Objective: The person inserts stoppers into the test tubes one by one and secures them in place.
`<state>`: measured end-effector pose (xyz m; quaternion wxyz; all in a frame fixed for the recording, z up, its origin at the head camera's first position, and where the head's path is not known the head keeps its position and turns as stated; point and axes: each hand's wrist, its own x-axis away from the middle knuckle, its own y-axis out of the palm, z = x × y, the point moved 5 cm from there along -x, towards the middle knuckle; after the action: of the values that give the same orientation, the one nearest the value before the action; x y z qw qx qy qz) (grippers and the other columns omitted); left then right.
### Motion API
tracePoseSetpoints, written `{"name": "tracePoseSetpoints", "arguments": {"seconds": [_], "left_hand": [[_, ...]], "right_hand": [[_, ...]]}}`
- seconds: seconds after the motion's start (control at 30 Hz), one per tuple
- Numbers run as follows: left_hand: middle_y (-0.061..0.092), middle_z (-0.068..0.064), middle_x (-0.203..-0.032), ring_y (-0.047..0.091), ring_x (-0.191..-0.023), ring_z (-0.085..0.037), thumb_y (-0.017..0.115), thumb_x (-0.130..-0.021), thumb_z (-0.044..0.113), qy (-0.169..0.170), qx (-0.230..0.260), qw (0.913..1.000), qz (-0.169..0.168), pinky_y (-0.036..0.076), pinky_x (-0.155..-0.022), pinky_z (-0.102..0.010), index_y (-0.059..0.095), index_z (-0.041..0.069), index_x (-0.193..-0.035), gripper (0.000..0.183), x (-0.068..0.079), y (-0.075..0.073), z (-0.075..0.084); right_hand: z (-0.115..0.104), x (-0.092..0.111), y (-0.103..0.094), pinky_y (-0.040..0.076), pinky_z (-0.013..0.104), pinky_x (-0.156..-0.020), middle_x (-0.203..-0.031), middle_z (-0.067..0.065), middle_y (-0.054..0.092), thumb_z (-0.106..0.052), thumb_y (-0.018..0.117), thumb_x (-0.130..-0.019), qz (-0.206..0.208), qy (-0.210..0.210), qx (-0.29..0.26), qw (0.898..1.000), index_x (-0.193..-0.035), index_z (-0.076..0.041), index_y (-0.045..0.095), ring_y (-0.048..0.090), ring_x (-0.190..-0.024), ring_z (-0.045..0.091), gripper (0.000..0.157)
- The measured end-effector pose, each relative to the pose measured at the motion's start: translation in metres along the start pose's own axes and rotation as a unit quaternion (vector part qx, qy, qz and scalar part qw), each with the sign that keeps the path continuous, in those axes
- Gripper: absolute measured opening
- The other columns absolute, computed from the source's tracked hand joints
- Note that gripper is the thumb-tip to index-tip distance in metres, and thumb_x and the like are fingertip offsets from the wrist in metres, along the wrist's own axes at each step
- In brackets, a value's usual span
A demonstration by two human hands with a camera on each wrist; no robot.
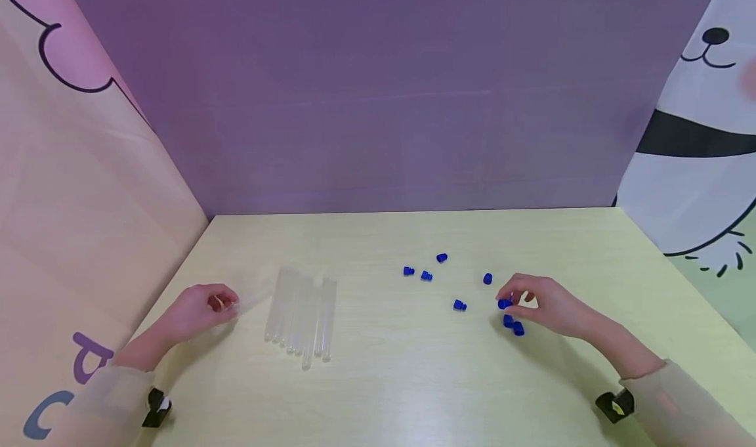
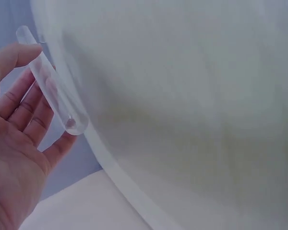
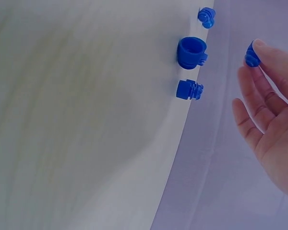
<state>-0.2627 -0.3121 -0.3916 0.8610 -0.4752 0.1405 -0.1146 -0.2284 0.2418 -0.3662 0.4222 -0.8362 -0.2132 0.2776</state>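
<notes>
My left hand (image 1: 203, 309) pinches a clear test tube (image 2: 57, 91) between thumb and fingers; in the left wrist view its rounded bottom points down and right. Just to the right of that hand, several clear test tubes (image 1: 307, 319) lie side by side on the table. My right hand (image 1: 546, 306) holds a blue stopper (image 3: 252, 55) between thumb and fingertips, above the table. Under and beside this hand lie two more blue stoppers (image 1: 513, 324), close together. In the right wrist view, one stopper (image 3: 191, 52) shows its hollow end.
Several loose blue stoppers (image 1: 426, 276) are scattered over the middle of the light wooden table (image 1: 401, 394). A purple panel (image 1: 378, 106) stands behind the table, with printed panels at the left (image 1: 88, 191) and right (image 1: 697, 191).
</notes>
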Motion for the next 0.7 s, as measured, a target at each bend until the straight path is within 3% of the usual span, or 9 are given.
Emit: {"name": "tracePoseSetpoints", "arguments": {"seconds": [0.37, 0.7], "left_hand": [[0.064, 0.006, -0.083, 0.053, -0.073, -0.007, 0.075, -0.083, 0.006, 0.038, 0.024, 0.9981, 0.042, 0.047, -0.066, -0.026, 0.069, 0.005, -0.095, 0.014, -0.005, -0.005, 0.026], [0.063, 0.005, -0.082, 0.056, -0.079, -0.010, 0.073, -0.085, 0.004, 0.031, 0.067, 0.9967, 0.034, 0.049, -0.060, -0.026, 0.069, 0.004, -0.100, 0.015, -0.010, 0.013, 0.050]], "right_hand": [[-0.001, -0.005, -0.005, 0.048, 0.027, -0.066, -0.086, -0.010, 0.063, -0.001, 0.076, -0.081, 0.036, 0.007, -0.008, 0.999, -0.099, -0.013, 0.067, 0.056, -0.077, 0.005, 0.023], [-0.005, -0.016, -0.009, 0.049, 0.028, -0.067, -0.088, -0.012, 0.065, 0.001, 0.076, -0.080, 0.060, -0.001, -0.005, 0.998, -0.103, -0.009, 0.069, 0.057, -0.076, 0.005, 0.025]]}}
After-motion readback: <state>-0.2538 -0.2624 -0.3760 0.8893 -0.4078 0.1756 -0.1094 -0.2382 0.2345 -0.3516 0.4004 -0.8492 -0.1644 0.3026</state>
